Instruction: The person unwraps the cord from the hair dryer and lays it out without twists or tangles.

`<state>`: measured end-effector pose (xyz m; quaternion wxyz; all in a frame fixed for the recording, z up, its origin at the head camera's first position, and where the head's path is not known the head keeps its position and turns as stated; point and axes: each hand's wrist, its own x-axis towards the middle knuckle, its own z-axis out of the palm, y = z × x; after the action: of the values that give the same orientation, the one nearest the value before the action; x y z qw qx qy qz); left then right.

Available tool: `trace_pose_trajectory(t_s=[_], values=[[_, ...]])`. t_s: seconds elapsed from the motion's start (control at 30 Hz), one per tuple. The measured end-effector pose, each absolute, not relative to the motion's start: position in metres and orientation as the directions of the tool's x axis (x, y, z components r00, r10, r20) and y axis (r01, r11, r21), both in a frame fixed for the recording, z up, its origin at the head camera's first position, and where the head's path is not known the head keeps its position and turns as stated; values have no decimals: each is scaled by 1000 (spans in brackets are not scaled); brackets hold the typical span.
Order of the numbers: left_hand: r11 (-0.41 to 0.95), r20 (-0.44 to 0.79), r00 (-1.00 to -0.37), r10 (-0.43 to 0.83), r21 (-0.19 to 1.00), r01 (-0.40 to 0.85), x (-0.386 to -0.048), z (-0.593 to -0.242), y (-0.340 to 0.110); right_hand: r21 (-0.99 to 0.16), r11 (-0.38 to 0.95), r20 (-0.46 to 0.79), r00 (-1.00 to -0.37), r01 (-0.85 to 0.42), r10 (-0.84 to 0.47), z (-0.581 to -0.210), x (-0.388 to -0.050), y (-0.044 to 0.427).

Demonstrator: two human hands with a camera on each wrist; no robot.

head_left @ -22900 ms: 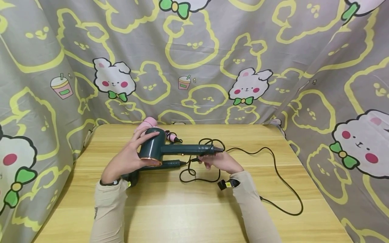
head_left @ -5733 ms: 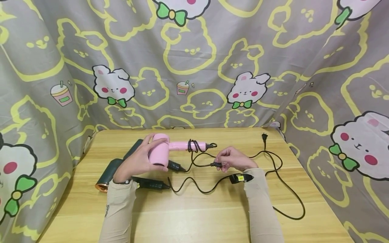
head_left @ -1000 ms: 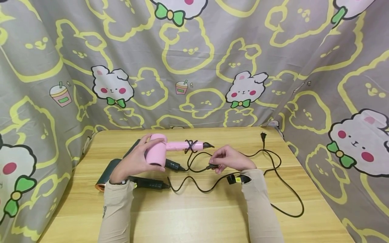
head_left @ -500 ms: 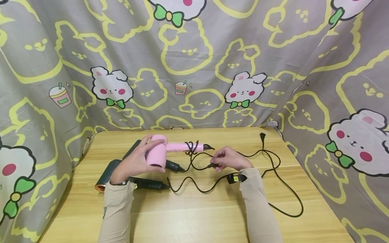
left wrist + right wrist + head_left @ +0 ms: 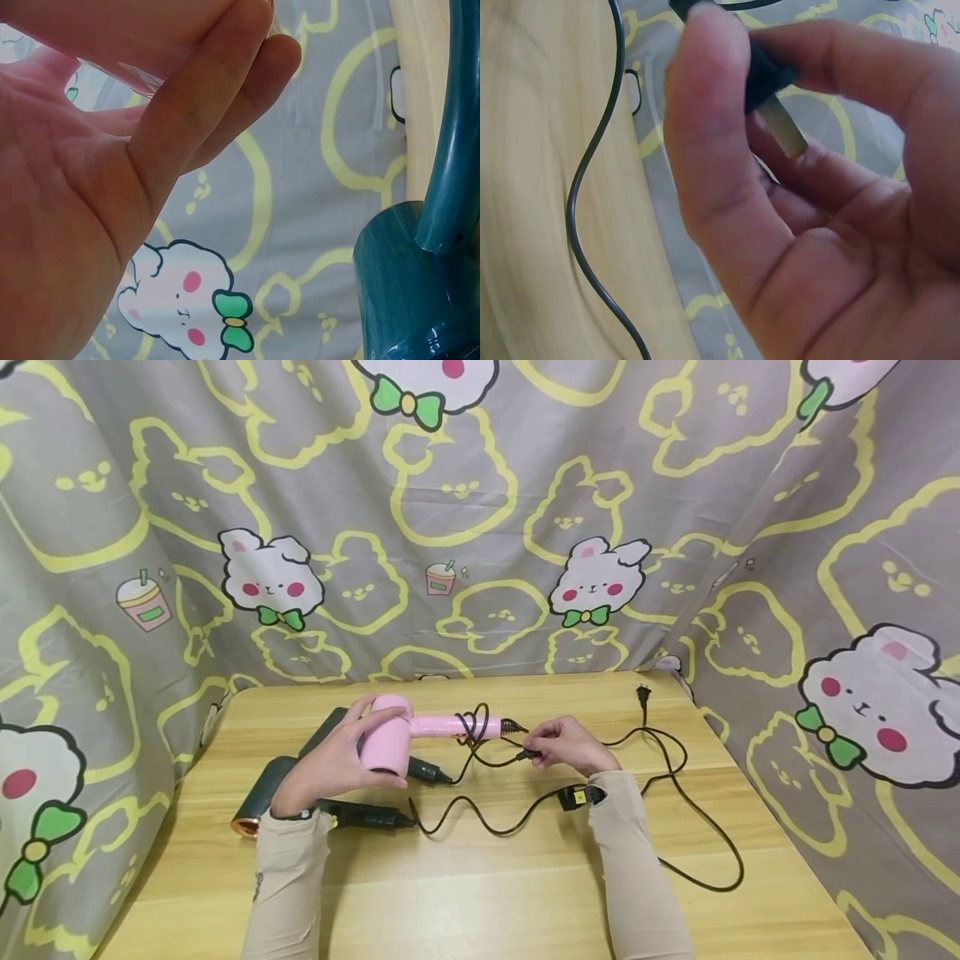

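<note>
A pink hair dryer [image 5: 386, 743] is in my left hand [image 5: 330, 764], which grips the barrel with fingers over the top and thumb below; its handle points right. Black cord [image 5: 474, 727] winds in loose loops around that handle. Just right of the handle's end, my right hand [image 5: 566, 745] pinches the cord's black plug [image 5: 763, 82] between thumb and fingers. A flat metal prong [image 5: 786, 127] shows in the right wrist view. Two dark green hair dryers lie on the table: one nearer [image 5: 268, 789], partly behind my left wrist, and one farther back [image 5: 326, 728], mostly hidden by my left hand.
Long black cords run rightward across the wooden table [image 5: 465, 893]; one ends in a plug [image 5: 642, 695] near the back right. A black piece with a yellow label [image 5: 580, 797] sits at my right wrist. Patterned curtains [image 5: 465, 527] enclose the back and sides.
Earliest, my left hand held a green dryer with the pink one behind it; later it holds the pink one. Within the last second, my right hand and the plug rise slightly toward the handle's end.
</note>
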<state>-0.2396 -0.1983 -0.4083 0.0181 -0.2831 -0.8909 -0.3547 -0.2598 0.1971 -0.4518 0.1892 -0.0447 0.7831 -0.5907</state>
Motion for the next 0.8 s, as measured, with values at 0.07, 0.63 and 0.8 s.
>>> trace_pose_trajectory(t_s=[0.07,0.63,0.8], values=[[592,229,-840,492,620,516,-240,-409,-199,-948,273,-236,-934,162,-268,-453,-261,196],[590,215,-837,503,623,514,-240,-412,-198,-994,2,-114,-993,114,-15,-449,-264,198],[577,217,-830,513,628,521,-242,-412,-198,-995,-79,-69,-996,65,49,-443,-262,197]])
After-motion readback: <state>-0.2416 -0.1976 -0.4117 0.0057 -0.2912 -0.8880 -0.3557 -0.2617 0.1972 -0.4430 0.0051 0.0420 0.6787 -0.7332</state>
